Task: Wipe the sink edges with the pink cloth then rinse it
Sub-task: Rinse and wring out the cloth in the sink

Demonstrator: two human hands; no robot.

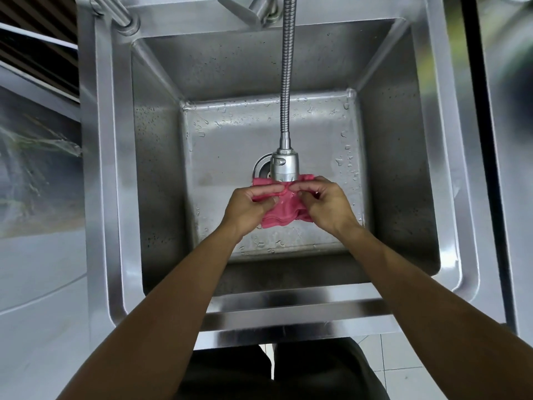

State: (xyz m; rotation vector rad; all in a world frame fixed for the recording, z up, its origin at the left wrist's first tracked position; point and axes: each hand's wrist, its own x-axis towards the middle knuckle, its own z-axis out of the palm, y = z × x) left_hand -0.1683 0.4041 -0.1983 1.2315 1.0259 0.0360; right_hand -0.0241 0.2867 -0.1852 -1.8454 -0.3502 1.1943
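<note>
A bunched, wet pink cloth (pixel 284 216) hangs over the basin of the steel sink (pixel 121 197), just below the spray head (pixel 284 168) of a flexible faucet hose. My left hand (pixel 249 207) grips the cloth's left side with curled fingers. My right hand (pixel 326 204) pinches its right side. The two hands are close together, and a fold of cloth stands between them. Water glistens on the cloth right under the spray head. The drain (pixel 262 166) is partly hidden behind the spray head.
Water drops lie on the basin floor and walls. Faucet levers (pixel 121 13) stand on the back rim at the left. A second steel unit (pixel 507 111) adjoins on the right, and a pale floor (pixel 37 284) lies to the left.
</note>
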